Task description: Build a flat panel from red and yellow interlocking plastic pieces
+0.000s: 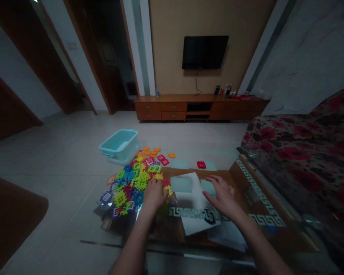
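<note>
A heap of colourful plastic interlocking tiles (141, 179) with notched edges lies on the left part of a glass-topped table. My left hand (155, 194) is at the right edge of the heap, its thumb apart from the bent fingers, close to a yellow tile (168, 190). The fingertips are partly hidden, and I see nothing held in them. Over the glass to the right, my right hand (222, 194) has its thumb and fingers apart and holds nothing. A single red tile (201, 165) sits beyond it, near the far edge.
A light blue plastic bin (119, 147) stands behind the heap at left. Orange tiles (151, 152) lie along the far edge. White papers (190, 221) show beneath the glass. A flowered sofa (301, 133) is at right, and a TV cabinet (174, 109) lines the wall.
</note>
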Tool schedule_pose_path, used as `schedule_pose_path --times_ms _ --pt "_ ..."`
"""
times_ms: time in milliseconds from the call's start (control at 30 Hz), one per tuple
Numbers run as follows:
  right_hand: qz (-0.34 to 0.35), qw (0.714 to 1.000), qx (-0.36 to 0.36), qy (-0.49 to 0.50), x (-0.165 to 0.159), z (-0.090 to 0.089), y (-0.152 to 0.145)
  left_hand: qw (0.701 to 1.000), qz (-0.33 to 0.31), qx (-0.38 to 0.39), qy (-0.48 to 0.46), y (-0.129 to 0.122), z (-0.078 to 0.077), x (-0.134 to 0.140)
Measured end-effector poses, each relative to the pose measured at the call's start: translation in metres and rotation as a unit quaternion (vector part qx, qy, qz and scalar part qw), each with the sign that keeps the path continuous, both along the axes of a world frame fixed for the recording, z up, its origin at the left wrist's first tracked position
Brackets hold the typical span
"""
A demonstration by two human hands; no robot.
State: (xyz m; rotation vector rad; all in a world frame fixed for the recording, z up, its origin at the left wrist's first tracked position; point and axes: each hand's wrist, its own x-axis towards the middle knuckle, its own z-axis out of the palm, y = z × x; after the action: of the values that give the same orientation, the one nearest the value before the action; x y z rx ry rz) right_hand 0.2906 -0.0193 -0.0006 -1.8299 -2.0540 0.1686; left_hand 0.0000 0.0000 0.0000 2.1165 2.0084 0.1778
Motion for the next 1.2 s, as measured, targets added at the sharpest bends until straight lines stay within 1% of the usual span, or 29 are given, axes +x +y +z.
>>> schedule_pose_path --times_ms 67,133,267,367,467,633,733,833,1033,1200 --pt "0.017 1.000 -0.022 0.009 -0.025 0.002 0.006 1.000 0.015 0.009 0.006 0.006 -0.004 -0.006" --pt "0.025 0.999 -0.045 0.019 -0.036 -0.003 0.007 0.999 0.027 0.016 0.007 0.012 -0.009 -0.009" --pt "0.027 0.996 -0.079 0.007 -0.036 -0.025 0.004 0.999 0.041 0.031 0.001 0.021 -0.018 -0.009" --pt "0.035 0.993 -0.109 0.009 -0.035 -0.031 0.002 0.999 0.035 0.040 -0.009 0.025 -0.022 -0.004" --pt "0.064 0.988 -0.137 0.033 -0.037 -0.027 0.001 0.998 0.029 0.049 -0.020 0.026 -0.023 0.002" --pt "0.083 0.984 -0.146 0.051 -0.041 -0.017 -0.003 0.997 0.063 0.039 0.003 0.027 -0.025 0.015" --pt "0.084 0.985 -0.143 0.055 -0.042 -0.011 -0.006 0.999 0.030 0.022 0.017 0.028 -0.027 0.024" --pt "0.080 0.985 -0.144 0.056 -0.040 -0.004 -0.008 1.000 -0.010 0.014 0.021 0.027 -0.034 0.030" --pt "0.074 0.985 -0.152 0.045 -0.037 0.002 -0.007 0.999 -0.042 0.003 0.022 0.028 -0.048 0.027" --pt "0.079 0.984 -0.149 0.049 -0.038 0.001 -0.006 0.997 -0.079 0.005 0.011 0.029 -0.048 0.026"
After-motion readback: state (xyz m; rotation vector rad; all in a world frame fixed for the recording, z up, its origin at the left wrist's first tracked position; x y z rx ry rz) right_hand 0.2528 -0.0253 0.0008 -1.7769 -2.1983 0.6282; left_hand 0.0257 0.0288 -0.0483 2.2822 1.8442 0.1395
